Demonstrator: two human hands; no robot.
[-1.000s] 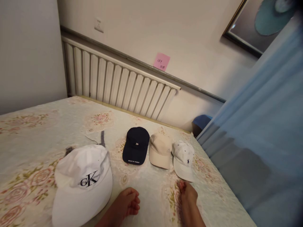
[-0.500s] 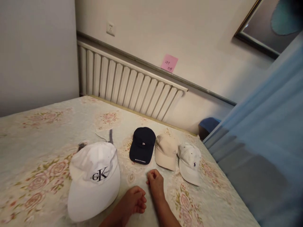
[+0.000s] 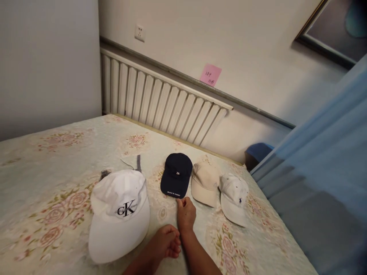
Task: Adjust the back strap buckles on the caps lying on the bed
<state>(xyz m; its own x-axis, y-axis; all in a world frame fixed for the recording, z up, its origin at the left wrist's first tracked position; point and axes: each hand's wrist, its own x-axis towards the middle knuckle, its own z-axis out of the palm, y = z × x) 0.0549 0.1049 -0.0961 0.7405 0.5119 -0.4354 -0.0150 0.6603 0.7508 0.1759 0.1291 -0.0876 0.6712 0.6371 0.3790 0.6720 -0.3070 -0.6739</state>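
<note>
My right hand reaches to the front edge of a navy baseball cap, thumb and fingertips closed together at its brim. Lower down, my left hand hovers beside the right wrist; its fingers are loosely curled and it holds nothing I can see. To the left lies a white cap with black lettering, its strap loose behind it. A beige cap sits just right of the navy one, and a second white cap with a small dark emblem lies beyond that.
The caps lie on a bed or table with a floral cover. A white radiator runs along the wall behind. A blue curtain hangs at the right, with a dark blue object near it. A pink note is on the wall.
My right hand has moved forward to the navy cap's brim. My left hand stays low beside it. The whole view has shifted slightly; the caps keep their places.
</note>
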